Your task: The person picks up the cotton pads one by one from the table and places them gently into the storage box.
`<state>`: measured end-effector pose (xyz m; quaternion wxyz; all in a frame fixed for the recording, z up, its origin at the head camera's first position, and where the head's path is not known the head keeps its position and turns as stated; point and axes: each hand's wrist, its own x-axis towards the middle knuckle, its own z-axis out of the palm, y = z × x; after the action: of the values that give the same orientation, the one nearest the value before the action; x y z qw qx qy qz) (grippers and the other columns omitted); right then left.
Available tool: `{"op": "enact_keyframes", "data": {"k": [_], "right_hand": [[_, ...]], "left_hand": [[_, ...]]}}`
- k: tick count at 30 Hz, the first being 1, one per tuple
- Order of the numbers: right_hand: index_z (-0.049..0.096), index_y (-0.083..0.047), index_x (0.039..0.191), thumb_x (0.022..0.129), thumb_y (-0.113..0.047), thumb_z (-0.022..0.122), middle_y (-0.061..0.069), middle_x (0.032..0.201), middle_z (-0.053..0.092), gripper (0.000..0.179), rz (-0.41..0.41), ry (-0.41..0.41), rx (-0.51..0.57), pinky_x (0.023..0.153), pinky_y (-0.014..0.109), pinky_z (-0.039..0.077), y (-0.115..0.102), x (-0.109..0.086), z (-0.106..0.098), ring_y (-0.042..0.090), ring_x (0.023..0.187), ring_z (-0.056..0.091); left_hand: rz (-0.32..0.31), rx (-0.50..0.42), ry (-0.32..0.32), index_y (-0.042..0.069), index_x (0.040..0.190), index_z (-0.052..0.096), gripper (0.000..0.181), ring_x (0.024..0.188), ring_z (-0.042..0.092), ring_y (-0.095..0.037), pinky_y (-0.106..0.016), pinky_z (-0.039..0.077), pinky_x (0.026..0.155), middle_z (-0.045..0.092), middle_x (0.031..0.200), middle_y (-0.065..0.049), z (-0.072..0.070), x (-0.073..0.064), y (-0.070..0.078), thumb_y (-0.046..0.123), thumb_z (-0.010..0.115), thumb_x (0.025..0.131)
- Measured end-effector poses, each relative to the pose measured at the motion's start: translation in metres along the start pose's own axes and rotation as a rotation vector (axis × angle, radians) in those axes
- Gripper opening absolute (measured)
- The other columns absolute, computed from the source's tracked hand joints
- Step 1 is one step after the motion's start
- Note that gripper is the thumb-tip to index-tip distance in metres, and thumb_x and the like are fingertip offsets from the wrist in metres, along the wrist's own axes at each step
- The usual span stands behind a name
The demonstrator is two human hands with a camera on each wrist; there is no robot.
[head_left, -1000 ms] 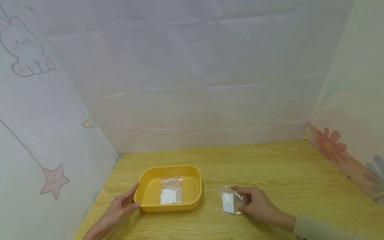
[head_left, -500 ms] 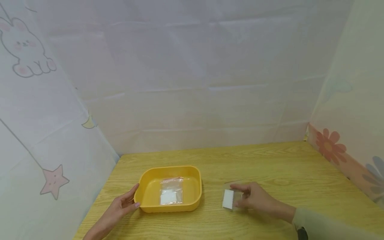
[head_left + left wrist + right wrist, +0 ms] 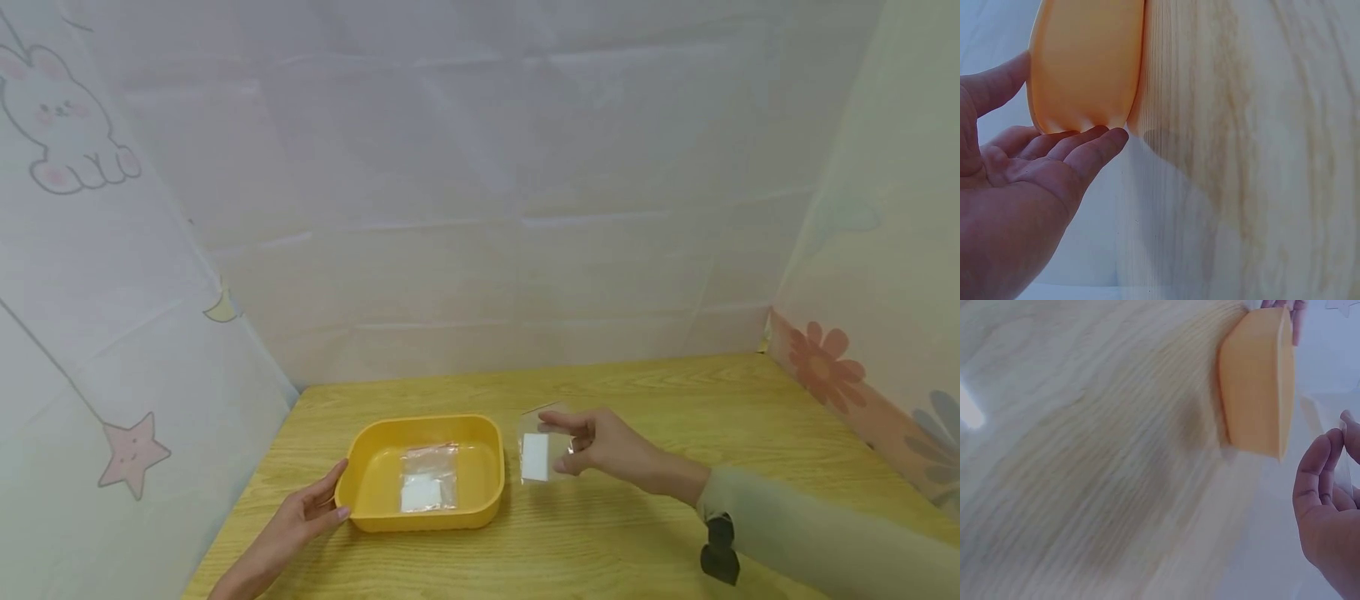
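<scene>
My right hand [image 3: 603, 450] pinches a small clear zip bag [image 3: 527, 467] by its right side, up off the table. A flat white rectangular piece [image 3: 536, 457] lies inside the bag. To its left stands a yellow plastic basin [image 3: 481, 475]. Another clear bag [image 3: 429, 460] with white pieces [image 3: 421, 493] and a red seal line rests in the basin. My left hand [image 3: 303, 517] touches the basin's left end, thumb at the rim and extended fingers against the wall. In the right wrist view the bag [image 3: 1329, 415] appears as a pale sheet between thumb and fingertips.
The basin sits on a wood-grain table [image 3: 675, 400]. A pale curtain [image 3: 480, 250] hangs behind the table, with printed side panels at left and right. A dark band [image 3: 720, 548] is on the right wrist.
The right hand has lifted the bag off the table and carried it left and away from me, close to the basin's right side. The left hand and basin have stayed put.
</scene>
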<state>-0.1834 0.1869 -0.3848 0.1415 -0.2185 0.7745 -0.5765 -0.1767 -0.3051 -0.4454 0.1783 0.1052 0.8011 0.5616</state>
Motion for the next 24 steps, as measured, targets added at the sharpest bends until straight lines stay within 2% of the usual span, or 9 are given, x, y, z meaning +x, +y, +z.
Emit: {"op": "enact_keyframes", "data": {"k": [3,8,10,17,24], "right_hand": [[0.043,0.003,0.159,0.093,-0.006,0.081,0.025,0.154,0.051,0.077,-0.002,-0.015,0.001,0.076,0.029,0.055,-0.008,0.011,0.004,0.012,0.063,0.034],[0.043,0.001,0.159,0.092,-0.004,0.081,0.022,0.156,0.050,0.077,0.022,-0.044,0.065,0.080,0.032,0.058,-0.017,0.030,0.015,0.019,0.089,0.065],[0.044,0.000,0.159,0.093,-0.003,0.080,0.021,0.157,0.050,0.076,0.034,-0.058,0.094,0.082,0.032,0.059,-0.020,0.037,0.020,0.020,0.095,0.069],[0.046,-0.005,0.160,0.092,-0.003,0.081,0.016,0.155,0.054,0.075,0.061,-0.087,0.115,0.080,0.034,0.060,-0.029,0.063,0.039,0.018,0.087,0.069],[0.050,-0.007,0.158,0.091,-0.003,0.082,0.016,0.154,0.055,0.074,0.061,-0.125,0.101,0.086,0.045,0.060,-0.030,0.088,0.062,0.020,0.079,0.069]], "left_hand": [[0.002,-0.008,-0.004,0.003,0.168,0.014,0.081,0.152,0.022,-0.051,-0.036,0.049,0.108,0.008,0.171,-0.023,0.000,0.000,0.000,0.025,0.063,0.109],[0.004,-0.006,-0.003,0.003,0.168,0.013,0.081,0.152,0.022,-0.050,-0.035,0.049,0.108,0.008,0.171,-0.023,0.000,0.000,0.001,0.024,0.064,0.108],[0.006,-0.003,0.000,0.003,0.168,0.014,0.081,0.151,0.023,-0.050,-0.036,0.049,0.108,0.009,0.170,-0.023,0.000,0.000,0.000,0.024,0.064,0.108],[0.014,0.012,0.008,0.002,0.168,0.015,0.080,0.151,0.025,-0.050,-0.036,0.049,0.108,0.009,0.170,-0.023,0.000,0.000,0.000,0.024,0.064,0.108],[0.025,0.010,0.006,0.001,0.168,0.015,0.081,0.151,0.024,-0.050,-0.034,0.048,0.109,0.008,0.170,-0.023,0.001,0.000,0.001,0.024,0.065,0.108]]}}
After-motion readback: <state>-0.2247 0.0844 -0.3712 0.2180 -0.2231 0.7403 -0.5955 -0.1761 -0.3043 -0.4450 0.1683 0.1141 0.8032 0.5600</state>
